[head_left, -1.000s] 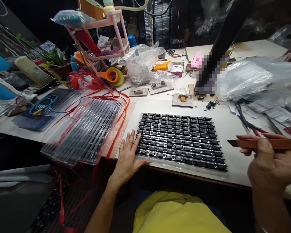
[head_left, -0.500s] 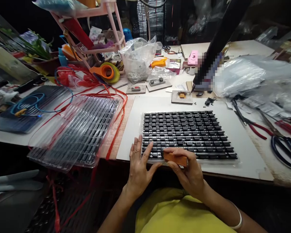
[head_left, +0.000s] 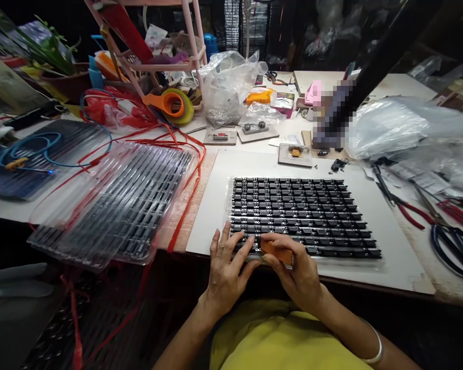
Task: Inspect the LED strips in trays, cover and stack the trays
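Observation:
Before me lies a clear plastic tray (head_left: 231,205) filled with rows of small black electronic parts (head_left: 293,205), on a white board (head_left: 401,257). My right hand (head_left: 301,270) pinches an orange-brown block (head_left: 277,252) between thumb and fingers, at the tray's near edge. The block's left end meets the front row of parts. My left hand (head_left: 229,262) rests over the tray's near left corner, its fingers spread and touching the front rows. The left thumb lies close to the block's left end. Nothing shows in the left hand's grasp.
Stacked clear trays (head_left: 139,195) with red straps (head_left: 185,221) stand on the left. Scissors (head_left: 453,246) and red-handled pliers (head_left: 409,213) lie right of the board. Behind it are a small plate with an orange part (head_left: 295,154), plastic bags (head_left: 405,123) and a pink rack (head_left: 162,67).
My left fingers have drawn closer to the block, the index now reaching near its left end. The block stays in my right hand at the front row. The view has shifted slightly.

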{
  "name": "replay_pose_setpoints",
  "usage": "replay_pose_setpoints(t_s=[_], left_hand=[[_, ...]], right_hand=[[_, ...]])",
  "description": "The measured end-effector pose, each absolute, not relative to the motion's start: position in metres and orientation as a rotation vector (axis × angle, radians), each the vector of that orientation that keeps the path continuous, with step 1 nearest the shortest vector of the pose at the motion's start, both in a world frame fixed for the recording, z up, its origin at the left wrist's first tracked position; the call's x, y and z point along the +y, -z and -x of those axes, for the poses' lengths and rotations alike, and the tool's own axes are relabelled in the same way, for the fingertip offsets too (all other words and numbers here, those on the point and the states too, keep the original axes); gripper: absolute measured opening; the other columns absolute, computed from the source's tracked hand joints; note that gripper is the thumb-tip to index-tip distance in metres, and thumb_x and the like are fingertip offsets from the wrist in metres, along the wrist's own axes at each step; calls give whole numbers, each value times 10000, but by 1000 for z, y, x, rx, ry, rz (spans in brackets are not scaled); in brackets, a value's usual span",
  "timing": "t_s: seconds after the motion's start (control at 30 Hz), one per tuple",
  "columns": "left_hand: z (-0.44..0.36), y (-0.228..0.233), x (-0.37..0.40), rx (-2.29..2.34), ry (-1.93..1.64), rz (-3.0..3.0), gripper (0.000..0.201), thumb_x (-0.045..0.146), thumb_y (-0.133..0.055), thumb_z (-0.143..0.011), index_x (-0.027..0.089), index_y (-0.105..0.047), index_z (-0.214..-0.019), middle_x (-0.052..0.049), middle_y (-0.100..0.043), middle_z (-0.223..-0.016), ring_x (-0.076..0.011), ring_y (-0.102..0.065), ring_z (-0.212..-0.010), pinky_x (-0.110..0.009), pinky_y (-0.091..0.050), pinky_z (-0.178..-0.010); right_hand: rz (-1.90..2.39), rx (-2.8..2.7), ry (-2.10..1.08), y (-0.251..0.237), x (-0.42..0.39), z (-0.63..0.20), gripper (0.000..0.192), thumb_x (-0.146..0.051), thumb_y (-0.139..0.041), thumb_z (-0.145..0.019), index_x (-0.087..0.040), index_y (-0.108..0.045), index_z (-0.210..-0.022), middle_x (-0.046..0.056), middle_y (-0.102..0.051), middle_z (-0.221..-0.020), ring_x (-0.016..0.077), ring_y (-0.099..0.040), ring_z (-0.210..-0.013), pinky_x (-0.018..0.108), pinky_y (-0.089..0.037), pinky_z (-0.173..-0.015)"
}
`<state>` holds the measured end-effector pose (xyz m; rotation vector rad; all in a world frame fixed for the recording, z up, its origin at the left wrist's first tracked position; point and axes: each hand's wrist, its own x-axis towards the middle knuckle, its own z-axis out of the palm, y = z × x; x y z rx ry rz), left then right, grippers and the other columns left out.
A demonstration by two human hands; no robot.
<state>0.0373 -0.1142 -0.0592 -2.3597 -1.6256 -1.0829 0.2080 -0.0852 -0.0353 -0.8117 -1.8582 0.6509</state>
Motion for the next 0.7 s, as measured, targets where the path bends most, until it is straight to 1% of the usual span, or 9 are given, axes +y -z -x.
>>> replay_pose_setpoints(t_s=[0.17,0.23,0.33,0.43,0.5,0.6,0.63,0.7], left_hand=[[-37,57,-114,-1617,1089,2362,397,237,-600,-855,179,-534,-1242,-116,-583,-1206,-332,-346,-1353,-549,-293,-1094],[-37,56,-113,-1606,1107,2366,377,224,-592,-858,172,-546,-1229,-114,-592,-1197,-326,-354,-1349,-543,-288,-1096],[-38,55,-113,-1598,1121,2366,360,219,-580,-863,174,-555,-1219,-108,-605,-1177,-315,-360,-1348,-534,-291,-1095],[-37,56,-114,-1608,1118,2362,378,223,-584,-860,182,-547,-1234,-105,-607,-1173,-315,-359,-1348,-534,-292,-1094],[-37,57,-114,-1614,1111,2376,408,221,-594,-854,187,-528,-1255,-106,-594,-1186,-322,-355,-1349,-542,-285,-1097],[-36,59,-115,-1632,1100,2387,459,221,-616,-841,211,-497,-1284,-111,-548,-1224,-336,-338,-1355,-562,-277,-1100],[-36,59,-115,-1647,1109,2379,483,225,-624,-836,223,-483,-1298,-113,-523,-1248,-340,-325,-1360,-567,-280,-1098],[-36,60,-115,-1689,1161,2350,554,237,-641,-825,244,-434,-1339,-121,-465,-1301,-347,-292,-1374,-573,-296,-1092]], right_hand=[[745,-1922,-591,30,-81,-205,364,-67,-535,-867,-230,-417,-1170,104,-631,-1026,173,-622,-997,300,-540,-797],[702,-1945,-563,29,-79,-203,352,-73,-537,-866,-232,-420,-1157,94,-638,-980,176,-625,-969,295,-546,-758],[713,-1938,-528,31,-79,-199,327,-120,-560,-868,-240,-416,-1136,100,-629,-984,179,-639,-887,289,-554,-677],[752,-1902,-532,32,-79,-198,310,-154,-575,-869,-255,-421,-1118,89,-623,-986,177,-644,-835,299,-557,-662],[800,-1894,-618,27,-77,-201,300,-163,-587,-866,-262,-449,-1113,68,-632,-972,171,-645,-835,301,-558,-690],[911,-1747,-876,12,-70,-210,307,-203,-568,-888,-276,-467,-1168,55,-646,-1015,174,-647,-883,325,-565,-744],[936,-1654,-955,5,-66,-213,315,-224,-548,-902,-281,-456,-1198,54,-649,-1034,171,-648,-875,328,-569,-734],[959,-1480,-1060,-7,-57,-219,338,-265,-511,-926,-271,-422,-1251,56,-662,-1027,160,-650,-815,307,-569,-660]])
